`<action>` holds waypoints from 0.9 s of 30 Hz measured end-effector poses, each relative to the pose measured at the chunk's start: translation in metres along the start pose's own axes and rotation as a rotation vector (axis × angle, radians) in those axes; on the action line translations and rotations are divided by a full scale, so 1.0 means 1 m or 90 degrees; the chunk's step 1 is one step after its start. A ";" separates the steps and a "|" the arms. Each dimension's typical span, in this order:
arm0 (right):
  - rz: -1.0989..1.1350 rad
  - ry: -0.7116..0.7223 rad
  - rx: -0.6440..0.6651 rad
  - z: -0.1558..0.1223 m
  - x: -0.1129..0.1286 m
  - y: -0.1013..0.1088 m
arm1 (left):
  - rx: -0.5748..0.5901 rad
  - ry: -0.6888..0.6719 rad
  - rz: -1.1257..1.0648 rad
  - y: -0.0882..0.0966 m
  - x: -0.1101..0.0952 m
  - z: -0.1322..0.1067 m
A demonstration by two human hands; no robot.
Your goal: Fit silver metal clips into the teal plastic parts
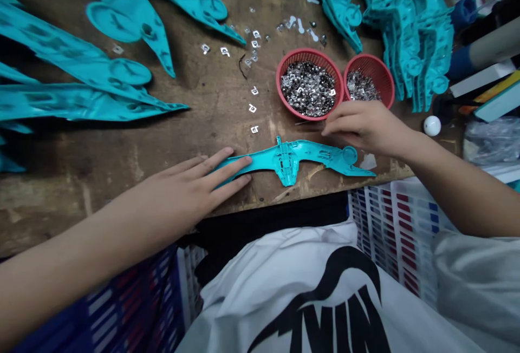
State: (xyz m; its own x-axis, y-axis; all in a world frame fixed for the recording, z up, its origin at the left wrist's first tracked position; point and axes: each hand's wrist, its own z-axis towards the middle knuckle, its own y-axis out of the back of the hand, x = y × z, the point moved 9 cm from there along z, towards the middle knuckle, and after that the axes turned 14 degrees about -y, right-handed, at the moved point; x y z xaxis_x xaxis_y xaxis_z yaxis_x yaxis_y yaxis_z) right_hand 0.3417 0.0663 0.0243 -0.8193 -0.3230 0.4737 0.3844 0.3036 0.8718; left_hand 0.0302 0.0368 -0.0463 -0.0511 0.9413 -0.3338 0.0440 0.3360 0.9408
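Around the turquoise plastic part (286, 161), the wooden workbench (134, 150) gives a passage from 9 to 12 o'clock, dotted with small metal clips (252, 108). Farther out at 10 o'clock, long turquoise parts (73, 87) bar the way. Red mesh baskets (309, 83) block 1 o'clock, with stacked turquoise parts (410, 33) behind.

White ball (431, 125) on wooden bench (60, 180), near clear plastic bag (489, 142); slotted plastic crate (400, 217) below.
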 end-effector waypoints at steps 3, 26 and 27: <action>0.017 0.047 0.080 -0.002 0.005 -0.016 | 0.006 0.004 -0.028 -0.004 0.003 -0.002; 0.036 0.048 0.129 -0.003 0.007 -0.033 | 0.026 0.023 -0.045 -0.008 0.007 -0.006; 0.035 0.046 0.130 -0.003 0.007 -0.033 | 0.027 0.025 -0.045 -0.008 0.006 -0.006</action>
State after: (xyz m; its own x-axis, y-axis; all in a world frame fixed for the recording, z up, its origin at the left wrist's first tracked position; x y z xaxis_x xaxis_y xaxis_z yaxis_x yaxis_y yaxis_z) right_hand 0.3246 0.0514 -0.0007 -0.7637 -0.3622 0.5344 0.3283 0.4950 0.8045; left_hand 0.0236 0.0401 -0.0552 -0.0939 0.9137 -0.3954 0.0812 0.4029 0.9117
